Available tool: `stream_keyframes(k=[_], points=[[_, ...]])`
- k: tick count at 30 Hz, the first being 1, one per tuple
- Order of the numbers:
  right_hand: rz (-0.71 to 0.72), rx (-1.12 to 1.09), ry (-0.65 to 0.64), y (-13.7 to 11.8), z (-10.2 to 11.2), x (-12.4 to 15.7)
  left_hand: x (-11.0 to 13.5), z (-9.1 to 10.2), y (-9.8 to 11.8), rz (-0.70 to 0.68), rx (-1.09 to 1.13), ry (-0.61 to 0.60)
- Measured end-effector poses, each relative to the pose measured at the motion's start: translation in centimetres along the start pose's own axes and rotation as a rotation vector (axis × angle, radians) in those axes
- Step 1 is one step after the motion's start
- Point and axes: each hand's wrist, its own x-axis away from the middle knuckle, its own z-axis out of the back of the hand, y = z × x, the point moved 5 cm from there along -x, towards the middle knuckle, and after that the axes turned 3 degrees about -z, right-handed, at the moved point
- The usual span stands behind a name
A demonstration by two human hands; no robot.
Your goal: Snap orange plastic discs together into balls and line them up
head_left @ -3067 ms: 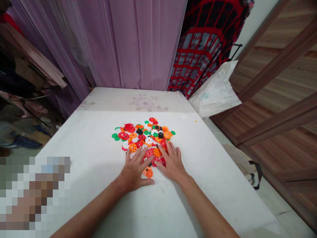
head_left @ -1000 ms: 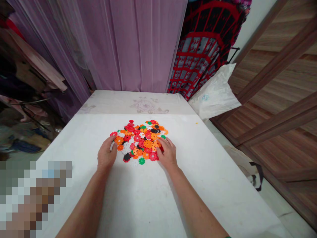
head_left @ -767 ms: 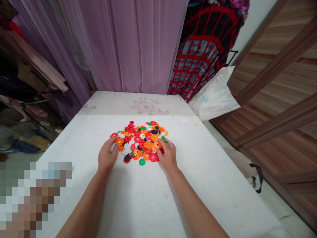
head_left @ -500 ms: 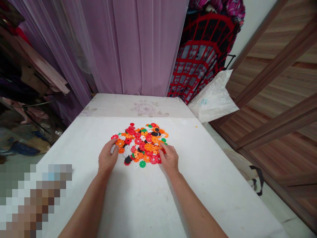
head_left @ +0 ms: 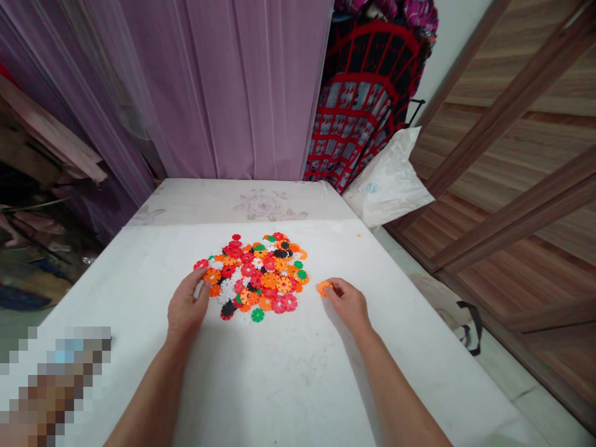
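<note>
A pile of notched plastic building discs (head_left: 254,279) in red, orange, white, black and green lies on the white table. My right hand (head_left: 349,304) is to the right of the pile, pinching one orange disc (head_left: 325,288) between thumb and fingertips. At the pile's left edge rests my left hand (head_left: 189,304), thumb and fingers a little apart, beside a red disc (head_left: 200,265) and an orange disc (head_left: 212,276). It appears to hold nothing. In front, a green disc (head_left: 257,315) lies at the near edge of the pile.
A white cloth (head_left: 279,385) covers the table, with a flowered strip (head_left: 205,202) at the far end. Beyond it hangs a purple curtain (head_left: 233,93). A white bag (head_left: 386,186) stands off the far right corner, near wooden doors (head_left: 512,155).
My right hand has moved right, away from the pile, carrying an orange disc. My left hand stays at the pile's left side. The whole view has shifted slightly.
</note>
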Motion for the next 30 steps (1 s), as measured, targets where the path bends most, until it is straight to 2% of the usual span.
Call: stream_keyframes(k=[5,12,15,18,24,27,30], points=[[0.103,0.197,0.058,-1.6,0.1,-0.4,0.0,-0.2,-0.3,-0.007,0.000,-0.007],[0.155,0.146,0.064,-1.4,0.0,-0.3,-0.1,-0.3,-0.5,-0.012,-0.005,-0.016],[0.180,0.120,0.059,-2.3,-0.8,-0.7,-0.1,-0.2,-0.3,-0.027,-0.006,-0.017],[0.203,0.205,0.030,-3.9,-2.1,-1.2,-0.1,-0.2,-0.3,-0.022,-0.010,-0.015],[0.196,0.430,-0.049,-6.2,-3.9,-1.9,-0.3,-0.5,-0.4,-0.028,-0.007,-0.013],[0.157,0.454,-0.099,-6.5,-4.0,-2.2,-0.4,-0.6,-0.6,-0.037,-0.004,-0.014],[0.139,0.440,-0.092,-6.4,-4.0,-2.3,-0.5,-0.7,-0.5,-0.033,-0.014,-0.018]])
